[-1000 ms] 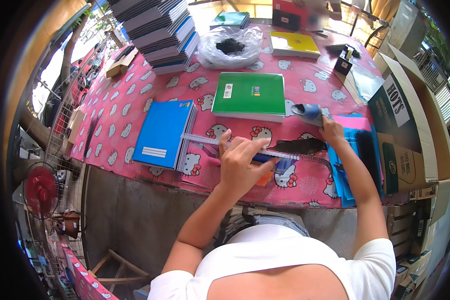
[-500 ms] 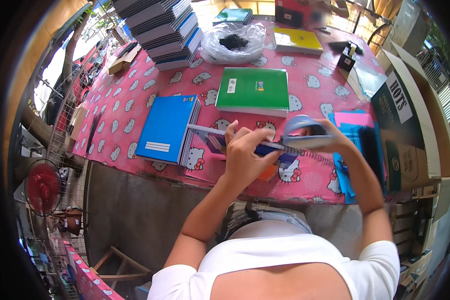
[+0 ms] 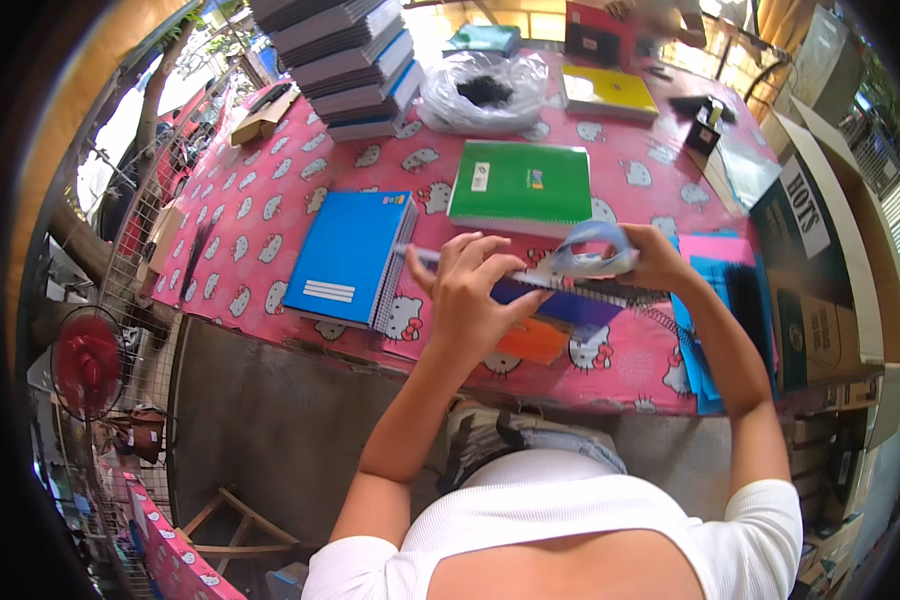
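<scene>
A notebook with a dark blue-purple cover is held up at an angle above the near side of the table, its spine edge toward me. My left hand bends over that edge, thumb and fingers around it. Black spiral coil wire runs along the spine and trails off its right end. In my right hand is a tool with light blue-grey looped handles, close above the coil; its working end is blurred. Below the notebook lies an orange piece. A blue notebook lies to the left.
A green notebook stack lies ahead on the pink patterned table. Farther off are a tall notebook pile, a plastic bag with black coils and yellow notebooks. Blue sheets and a cardboard box stand right.
My left hand has shifted slightly left and its fingers have spread. The tool in my right hand has risen a little and turned. More of the purple cover and orange piece shows.
</scene>
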`<action>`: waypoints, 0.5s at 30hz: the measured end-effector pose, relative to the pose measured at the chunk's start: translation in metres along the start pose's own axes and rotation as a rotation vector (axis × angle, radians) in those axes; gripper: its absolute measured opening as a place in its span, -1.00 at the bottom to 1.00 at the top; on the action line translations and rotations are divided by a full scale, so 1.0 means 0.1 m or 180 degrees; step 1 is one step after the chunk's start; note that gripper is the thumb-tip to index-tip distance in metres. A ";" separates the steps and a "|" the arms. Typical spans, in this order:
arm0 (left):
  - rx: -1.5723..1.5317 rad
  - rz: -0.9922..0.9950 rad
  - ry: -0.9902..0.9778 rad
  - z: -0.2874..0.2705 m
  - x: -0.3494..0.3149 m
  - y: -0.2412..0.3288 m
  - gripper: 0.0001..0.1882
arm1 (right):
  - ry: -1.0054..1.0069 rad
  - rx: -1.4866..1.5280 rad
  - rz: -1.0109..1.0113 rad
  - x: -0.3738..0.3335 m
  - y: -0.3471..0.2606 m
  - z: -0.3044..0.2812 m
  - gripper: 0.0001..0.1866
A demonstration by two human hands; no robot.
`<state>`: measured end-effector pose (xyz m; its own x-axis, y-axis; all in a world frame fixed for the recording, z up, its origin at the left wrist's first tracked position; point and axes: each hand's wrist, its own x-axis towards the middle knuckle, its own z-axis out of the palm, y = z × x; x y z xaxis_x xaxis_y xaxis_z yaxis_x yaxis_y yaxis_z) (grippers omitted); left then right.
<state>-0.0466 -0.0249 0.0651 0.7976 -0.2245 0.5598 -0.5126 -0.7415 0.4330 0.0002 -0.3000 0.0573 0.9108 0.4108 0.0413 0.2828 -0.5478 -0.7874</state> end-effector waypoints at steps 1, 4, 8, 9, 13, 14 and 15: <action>0.0141 -0.0091 0.0090 -0.04 -0.04 -0.02 -0.63 | -0.0121 0.1754 -0.0088 -0.06 -0.12 -0.02 -0.50; 0.0334 -0.0223 0.0186 -0.05 -0.05 -0.11 -0.63 | -0.0304 0.0492 -0.0301 0.03 -0.13 0.19 -0.46; 0.0222 -0.0165 0.0482 -0.10 -0.07 -0.27 -0.60 | 0.0133 0.3057 -0.0181 0.04 -0.32 0.26 -0.43; 0.0061 -0.0059 0.0463 -0.05 -0.04 -0.30 -0.60 | 0.0008 0.2096 -0.0467 0.09 -0.15 0.24 -0.45; 0.0001 -0.0034 0.0322 -0.11 -0.05 -0.36 -0.62 | -0.0118 0.1135 0.0448 0.23 -0.23 0.26 -0.51; 0.0008 -0.0135 0.0288 -0.12 -0.06 -0.40 -0.62 | -0.0008 0.1421 0.0004 0.26 -0.29 0.31 -0.48; -0.0052 -0.0223 0.0298 -0.10 -0.07 -0.40 -0.61 | 0.0099 0.1726 -0.0374 0.22 -0.30 0.38 -0.45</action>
<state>-0.0347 0.0128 0.0505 0.7989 -0.1117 0.5910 -0.4622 -0.7428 0.4845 0.0002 -0.2464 0.0587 0.8932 0.4203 0.1596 0.1951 -0.0425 -0.9799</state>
